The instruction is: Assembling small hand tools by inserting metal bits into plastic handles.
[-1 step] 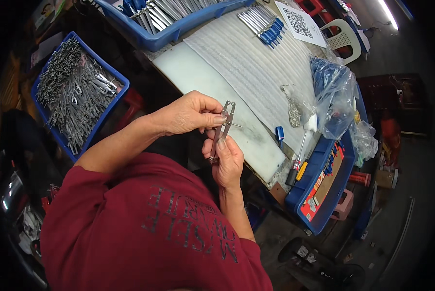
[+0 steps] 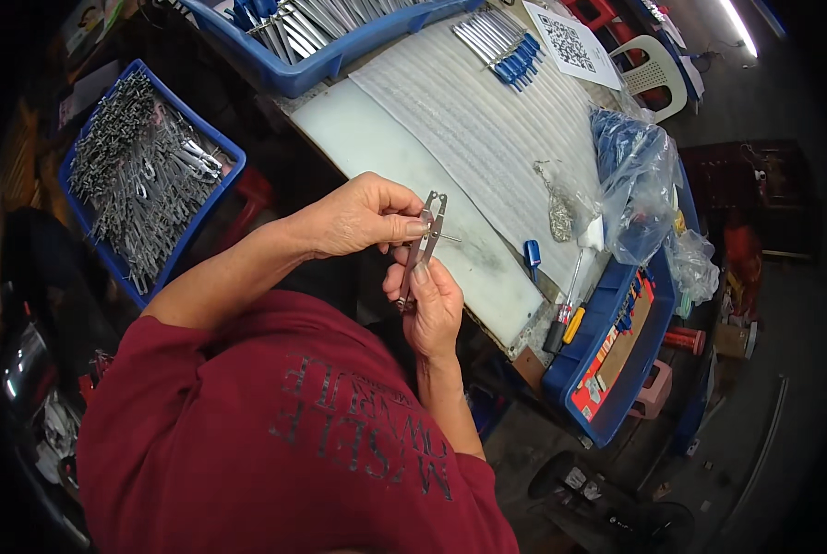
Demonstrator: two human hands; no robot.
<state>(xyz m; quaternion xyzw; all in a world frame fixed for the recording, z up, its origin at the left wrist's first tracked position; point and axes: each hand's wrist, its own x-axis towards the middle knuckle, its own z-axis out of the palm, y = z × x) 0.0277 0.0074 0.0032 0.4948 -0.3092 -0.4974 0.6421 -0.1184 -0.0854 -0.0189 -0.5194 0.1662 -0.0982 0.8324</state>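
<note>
Both hands gripping a slim metal piece at the near edge of the surface point(image 2: 501, 277).
In the head view, the left hand point(image 2: 363, 217) is closed, thumb and fingers pinching the upper part of the metal piece point(image 2: 437, 223); the right hand point(image 2: 435, 309) curls around its lower part, thumb pressed along it. A thin rod point(image 2: 449, 239) sticks out sideways toward the surface. Against the earlier frame, the hands and piece show no clear change.
</note>
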